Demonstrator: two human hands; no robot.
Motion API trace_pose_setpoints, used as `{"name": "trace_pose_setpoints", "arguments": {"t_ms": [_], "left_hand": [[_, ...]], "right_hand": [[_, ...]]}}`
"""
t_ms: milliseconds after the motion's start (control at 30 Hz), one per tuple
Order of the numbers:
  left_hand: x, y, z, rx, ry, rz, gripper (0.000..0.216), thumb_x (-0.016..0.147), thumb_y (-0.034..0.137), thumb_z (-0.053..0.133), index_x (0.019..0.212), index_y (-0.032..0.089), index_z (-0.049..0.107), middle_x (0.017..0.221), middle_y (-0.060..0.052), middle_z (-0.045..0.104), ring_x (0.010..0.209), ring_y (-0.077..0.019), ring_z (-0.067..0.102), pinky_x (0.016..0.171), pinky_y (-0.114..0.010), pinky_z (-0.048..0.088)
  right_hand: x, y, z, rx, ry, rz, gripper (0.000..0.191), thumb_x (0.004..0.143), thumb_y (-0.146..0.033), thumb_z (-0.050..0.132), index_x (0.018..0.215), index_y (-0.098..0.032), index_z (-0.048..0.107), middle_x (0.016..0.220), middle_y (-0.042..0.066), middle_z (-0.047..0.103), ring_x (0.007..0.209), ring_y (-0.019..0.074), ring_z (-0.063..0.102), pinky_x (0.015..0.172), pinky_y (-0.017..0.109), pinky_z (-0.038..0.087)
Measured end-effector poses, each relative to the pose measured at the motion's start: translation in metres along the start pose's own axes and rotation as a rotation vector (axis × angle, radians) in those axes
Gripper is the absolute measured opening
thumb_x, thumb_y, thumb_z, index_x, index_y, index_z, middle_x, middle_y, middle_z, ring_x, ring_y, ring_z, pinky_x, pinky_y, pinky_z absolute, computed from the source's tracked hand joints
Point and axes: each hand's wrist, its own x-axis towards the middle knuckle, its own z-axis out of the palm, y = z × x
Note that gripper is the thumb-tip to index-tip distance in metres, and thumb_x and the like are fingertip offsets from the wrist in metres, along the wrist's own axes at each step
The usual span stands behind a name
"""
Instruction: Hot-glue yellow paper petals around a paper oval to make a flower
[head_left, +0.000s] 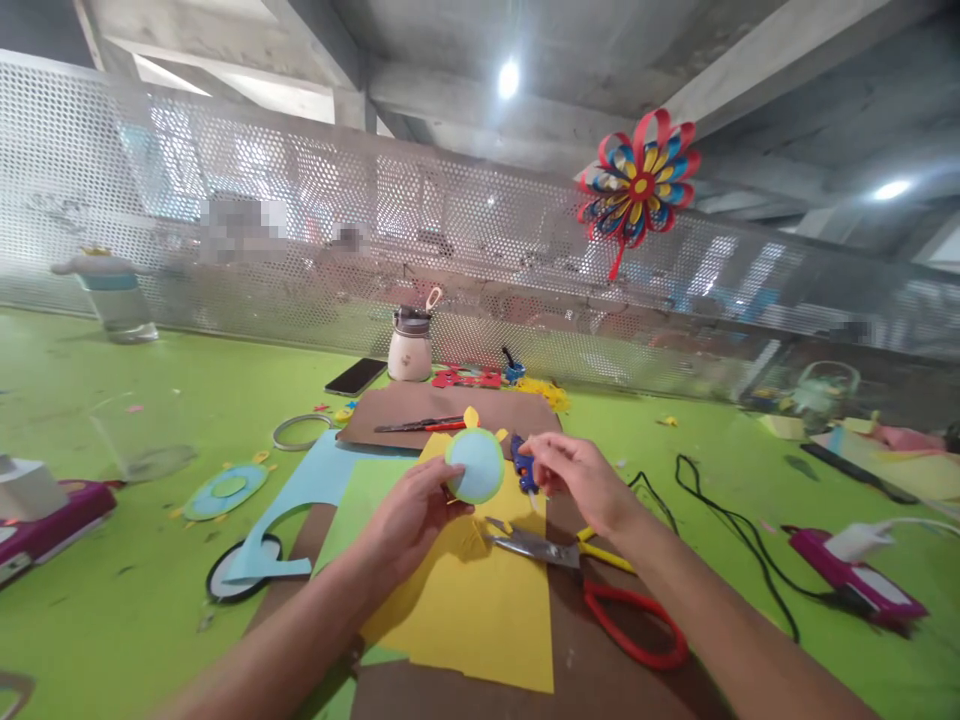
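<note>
My left hand (424,505) grips a small paper turtle (476,466) by its edge; it has a round light-blue shell with a green rim and a yellow head at the top. To its right, my right hand (574,475) is closed, thumb and fingertips pinched together; whatever they pinch is too small to make out. At those fingertips is a blue tool (524,464) that looks like a glue gun, partly hidden. Beneath both hands lies yellow paper (487,620), with scissors (547,550) with red and yellow handles and small yellow scraps on it.
A finished-looking paper turtle (226,490), tape rolls (244,570) and cut blue paper (274,520) lie to the left. Behind are a brown board (510,410) with a craft knife (420,425), a phone (355,376) and a bottle (410,345). Power strips (859,580) and black cords (739,540) lie on the right.
</note>
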Motion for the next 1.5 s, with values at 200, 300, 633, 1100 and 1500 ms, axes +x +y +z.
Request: {"name": "trace_pose_setpoints", "arguments": {"t_ms": [200,300,633,1100,1500], "left_hand": [[-0.006,0.003,0.002,0.039,-0.073,0.028,0.018,0.075,0.026,0.065,0.088,0.014,0.069,0.089,-0.007,0.064,0.079,-0.0159,0.056,0.062,-0.023,0.046],[-0.007,0.004,0.003,0.059,-0.081,0.02,0.016,0.077,0.025,0.064,0.085,0.014,0.069,0.088,-0.007,0.065,0.079,-0.0156,0.056,0.062,-0.023,0.045],[-0.006,0.003,0.004,0.034,-0.103,-0.01,0.015,0.079,0.026,0.06,0.086,0.015,0.068,0.09,-0.006,0.065,0.077,-0.0144,0.056,0.063,-0.023,0.045],[-0.003,0.004,0.003,0.039,-0.022,0.011,0.016,0.075,0.031,0.063,0.08,0.016,0.066,0.084,-0.004,0.064,0.074,-0.015,0.057,0.066,-0.026,0.045],[-0.002,0.005,0.002,0.185,0.019,0.073,0.011,0.074,0.026,0.066,0.07,0.016,0.063,0.076,-0.001,0.058,0.073,-0.0124,0.052,0.065,-0.022,0.044]], "right_hand": [[-0.003,0.007,0.012,0.112,-0.172,-0.049,0.024,0.08,-0.038,0.063,0.08,-0.014,0.064,0.073,0.003,0.061,0.064,0.0121,0.054,0.063,0.026,0.043],[-0.005,0.008,0.018,0.137,-0.168,-0.045,0.024,0.08,-0.039,0.063,0.081,-0.015,0.065,0.073,0.003,0.061,0.066,0.0131,0.054,0.065,0.027,0.044],[-0.01,0.017,0.022,0.033,-0.052,-0.079,0.016,0.08,-0.03,0.061,0.078,-0.016,0.065,0.067,0.001,0.06,0.064,0.0134,0.053,0.064,0.027,0.043],[-0.008,0.025,0.021,0.184,-0.066,0.021,0.016,0.077,-0.032,0.065,0.079,-0.016,0.066,0.069,0.002,0.062,0.06,0.0124,0.053,0.062,0.026,0.045],[-0.006,0.029,0.019,0.228,-0.035,0.04,0.029,0.079,-0.043,0.062,0.08,-0.014,0.065,0.071,0.003,0.063,0.061,0.0127,0.058,0.061,0.027,0.047]]}}
